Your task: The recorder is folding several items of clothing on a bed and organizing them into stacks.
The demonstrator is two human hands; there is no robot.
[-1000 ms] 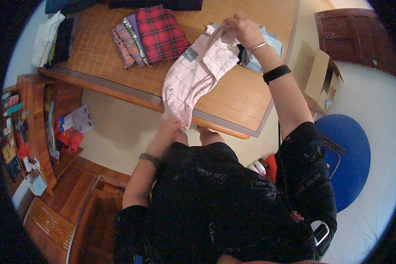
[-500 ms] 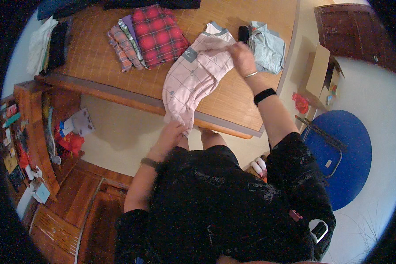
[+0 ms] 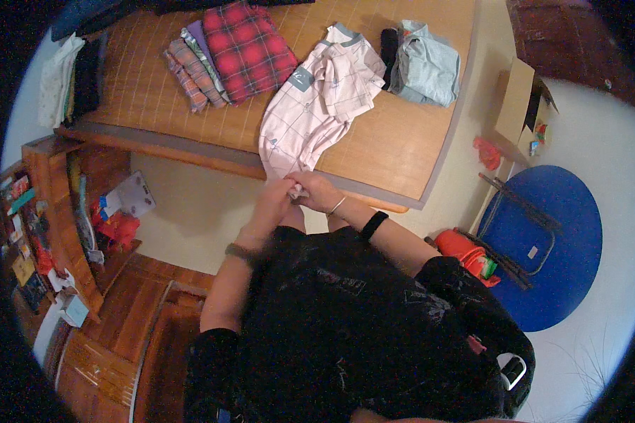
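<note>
A pale pink checked shirt point(image 3: 310, 106) with a grey collar and a grey chest patch lies partly folded on the mat-topped bed, its lower end hanging over the front edge. At that end my left hand point(image 3: 274, 201) is closed on the fabric. My right hand point(image 3: 319, 192) grips the same hem close beside it, so the two hands nearly touch. One short sleeve lies folded inward across the shirt's body.
Left of the shirt sit a red plaid folded garment point(image 3: 250, 53) and several rolled clothes point(image 3: 196, 74). Right of it lie grey-blue folded clothing point(image 3: 427, 67) and a black item point(image 3: 389, 53). A cardboard box point(image 3: 515, 102) and a blue round folding table point(image 3: 564, 247) stand at the right.
My right hand has left the shirt's upper right side and come down to the hem beside my left hand. The sleeve now lies folded over the shirt.
</note>
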